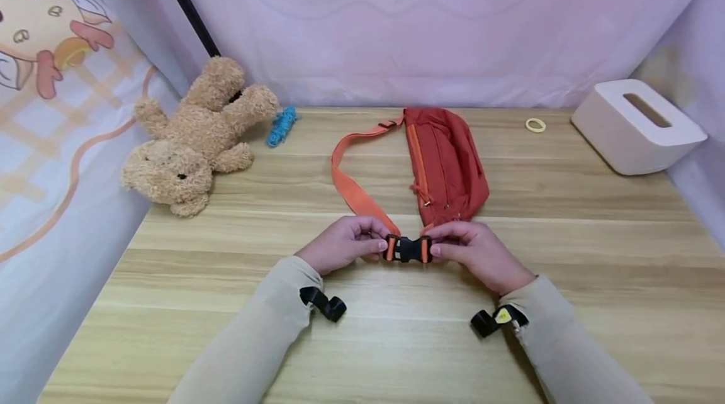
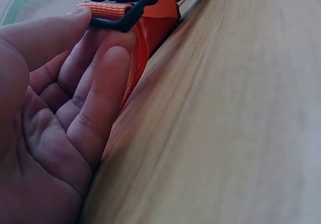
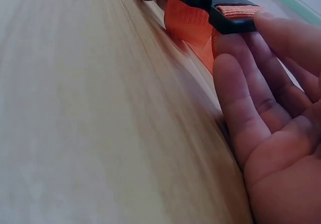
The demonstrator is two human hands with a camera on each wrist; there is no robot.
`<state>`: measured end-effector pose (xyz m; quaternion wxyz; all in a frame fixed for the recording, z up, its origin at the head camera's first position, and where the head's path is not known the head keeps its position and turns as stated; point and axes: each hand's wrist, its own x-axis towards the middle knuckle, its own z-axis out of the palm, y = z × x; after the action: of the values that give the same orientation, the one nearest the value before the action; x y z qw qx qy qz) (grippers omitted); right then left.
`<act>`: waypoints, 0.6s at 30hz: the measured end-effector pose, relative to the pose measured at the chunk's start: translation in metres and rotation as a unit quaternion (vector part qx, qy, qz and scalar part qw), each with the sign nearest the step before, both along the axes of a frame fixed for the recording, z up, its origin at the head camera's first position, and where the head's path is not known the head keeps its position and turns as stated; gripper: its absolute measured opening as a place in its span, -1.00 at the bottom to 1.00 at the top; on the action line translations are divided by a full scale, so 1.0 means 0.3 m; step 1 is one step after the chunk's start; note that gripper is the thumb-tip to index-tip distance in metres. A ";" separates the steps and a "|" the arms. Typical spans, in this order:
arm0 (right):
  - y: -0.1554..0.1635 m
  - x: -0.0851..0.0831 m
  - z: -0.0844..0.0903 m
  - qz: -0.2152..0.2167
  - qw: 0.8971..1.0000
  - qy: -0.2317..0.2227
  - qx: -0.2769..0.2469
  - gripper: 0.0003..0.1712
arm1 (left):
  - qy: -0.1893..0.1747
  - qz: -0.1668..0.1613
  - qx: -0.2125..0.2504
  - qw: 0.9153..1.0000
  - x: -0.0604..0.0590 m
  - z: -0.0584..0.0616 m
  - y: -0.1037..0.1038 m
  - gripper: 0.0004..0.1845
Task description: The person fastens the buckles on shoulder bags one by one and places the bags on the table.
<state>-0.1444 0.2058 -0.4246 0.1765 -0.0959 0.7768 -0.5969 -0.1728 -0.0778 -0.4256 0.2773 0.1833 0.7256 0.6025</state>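
A red waist bag [image 1: 444,162] lies on the table, its orange strap [image 1: 354,187] looping out to the left. Near the table's middle, the strap's black side-release buckle [image 1: 409,250] is held between both hands, its two halves lined up and meeting. My left hand [image 1: 351,243] pinches the left end between thumb and fingers. The buckle's right end is pinched by my right hand [image 1: 478,253]. In the left wrist view, orange webbing [image 2: 108,9] runs through the buckle's end bar beside the thumb. The right wrist view shows the thumb on the webbing [image 3: 241,11] at the other end.
A brown teddy bear [image 1: 198,124] lies at the back left, with a bundle of blue cord [image 1: 282,126] beside it. At the back right are a pale yellow ring [image 1: 535,125] and a white tissue box [image 1: 629,133]. Curtains [image 1: 396,33] close off the back and sides.
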 end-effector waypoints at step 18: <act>-0.004 0.009 0.001 -0.030 0.998 -0.013 -0.054 -0.58 | -0.007 0.023 0.041 0.999 -0.002 -0.009 0.000 -0.84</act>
<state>-0.1419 0.2048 -0.4244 0.1629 -0.0743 0.7436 -0.6442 -0.1735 -0.0779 -0.4282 0.2607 0.1731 0.7020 0.6397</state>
